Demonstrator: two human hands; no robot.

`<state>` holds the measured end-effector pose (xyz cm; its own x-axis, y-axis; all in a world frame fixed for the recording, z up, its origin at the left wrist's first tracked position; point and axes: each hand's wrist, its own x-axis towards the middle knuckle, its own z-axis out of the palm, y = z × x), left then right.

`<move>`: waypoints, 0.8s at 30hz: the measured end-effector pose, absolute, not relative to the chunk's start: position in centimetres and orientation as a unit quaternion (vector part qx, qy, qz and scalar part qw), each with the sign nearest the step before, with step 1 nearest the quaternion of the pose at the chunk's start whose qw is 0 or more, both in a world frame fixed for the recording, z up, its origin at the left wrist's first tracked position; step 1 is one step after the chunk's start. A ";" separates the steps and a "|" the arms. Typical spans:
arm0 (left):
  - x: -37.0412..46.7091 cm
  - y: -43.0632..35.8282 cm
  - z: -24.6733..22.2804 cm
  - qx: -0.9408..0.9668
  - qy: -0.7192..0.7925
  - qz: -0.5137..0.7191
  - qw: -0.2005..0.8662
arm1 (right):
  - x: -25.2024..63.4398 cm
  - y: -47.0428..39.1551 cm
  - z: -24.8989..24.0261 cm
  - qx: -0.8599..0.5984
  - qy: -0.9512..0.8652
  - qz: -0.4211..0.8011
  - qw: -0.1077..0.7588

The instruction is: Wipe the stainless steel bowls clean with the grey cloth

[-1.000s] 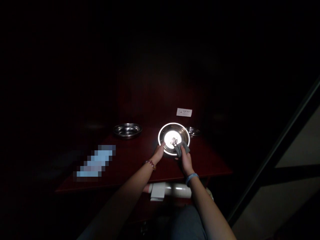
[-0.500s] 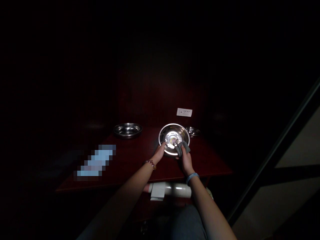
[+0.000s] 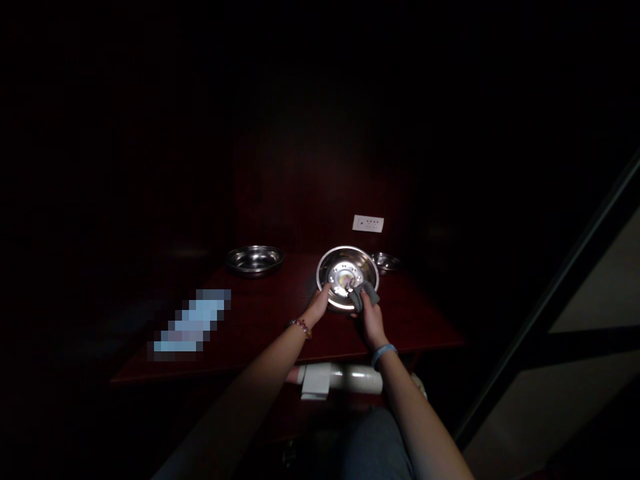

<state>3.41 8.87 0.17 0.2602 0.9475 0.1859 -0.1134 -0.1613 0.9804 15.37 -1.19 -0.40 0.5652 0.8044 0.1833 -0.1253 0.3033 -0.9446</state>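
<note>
A shiny steel bowl (image 3: 367, 267) is tilted toward me over the dark red table. My left hand (image 3: 319, 305) grips its lower left rim, thumb on the inside and the other fingers hidden behind. At the lower right rim my right hand (image 3: 371, 320) is closed on a grey cloth (image 3: 369, 292), which is bunched against the bowl's edge. The bowl's bottom shows bright reflections and a small ring of marks. A wide steel basin (image 3: 255, 260) lies at the back left, and a smaller steel bowl (image 3: 387, 262) sits just behind the held one, on the right.
The red table (image 3: 270, 320) ends in a front edge below my wrists. Under it, a white roll (image 3: 357, 379) lies on a lower shelf. A white socket panel (image 3: 369, 223) is on the back wall. At the left lies a pixelated bluish thing (image 3: 193, 321). A dark frame (image 3: 550, 283) slants at the right.
Almost nothing differs. The view has shifted very slightly, while both hands keep their hold on the bowl and the cloth.
</note>
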 end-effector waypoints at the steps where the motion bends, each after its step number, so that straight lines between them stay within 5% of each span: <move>1: 3.4 8.9 0.2 0.579 0.356 0.490 0.546 | 15.4 -1.2 -0.5 -0.495 -0.344 0.318 0.732; 24: 3.1 8.5 0.4 0.582 0.350 0.480 0.555 | 15.4 -1.3 -0.5 -0.493 -0.356 0.315 0.729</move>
<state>3.12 8.46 0.36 0.2935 0.9409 0.1691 -0.1255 -0.1374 0.9825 15.41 -1.30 -0.46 0.5487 0.8094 0.2091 -0.1079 0.3166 -0.9424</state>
